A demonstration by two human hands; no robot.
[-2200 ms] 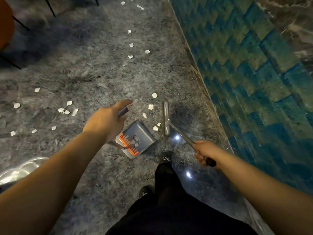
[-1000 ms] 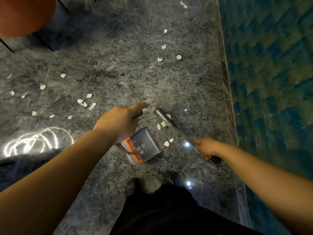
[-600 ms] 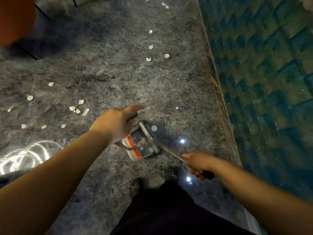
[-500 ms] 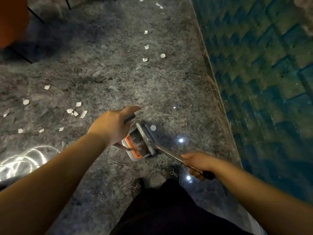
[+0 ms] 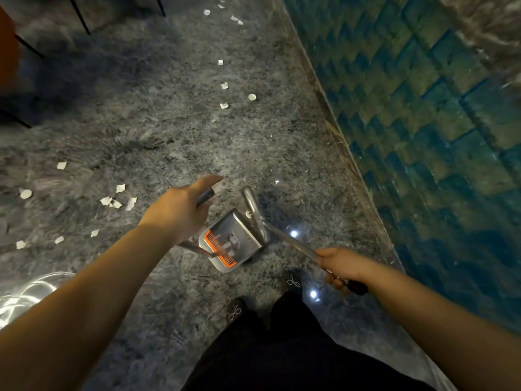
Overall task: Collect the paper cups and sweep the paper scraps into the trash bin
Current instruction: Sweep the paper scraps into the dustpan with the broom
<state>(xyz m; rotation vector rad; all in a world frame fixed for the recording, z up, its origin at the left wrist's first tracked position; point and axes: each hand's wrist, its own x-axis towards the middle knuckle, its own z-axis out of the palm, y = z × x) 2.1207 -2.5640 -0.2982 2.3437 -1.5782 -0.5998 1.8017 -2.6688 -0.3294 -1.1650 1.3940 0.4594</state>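
My left hand (image 5: 177, 210) grips the upright handle (image 5: 205, 195) of a grey dustpan (image 5: 229, 242) with an orange comb edge, standing on the floor before my feet. My right hand (image 5: 342, 268) grips the broom handle (image 5: 293, 245); the narrow broom head (image 5: 255, 215) lies against the pan's open right edge. One white scrap (image 5: 248, 213) sits at the pan's mouth beside the broom head. Several paper scraps (image 5: 117, 203) lie on the floor to the left, and more paper scraps (image 5: 224, 86) trail away ahead. No paper cup or trash bin is in view.
A blue-green tiled wall (image 5: 423, 114) runs diagonally along the right, meeting the glossy grey stone floor (image 5: 158, 131). Thin dark chair legs (image 5: 81, 15) and an orange seat edge (image 5: 5, 46) stand at the top left. My shoes (image 5: 235, 310) are just behind the dustpan.
The broom head swept leftward from the open floor to the dustpan's mouth, carrying the nearby scraps in. It has now tilted slightly off the pan. My left hand kept holding the pan handle.
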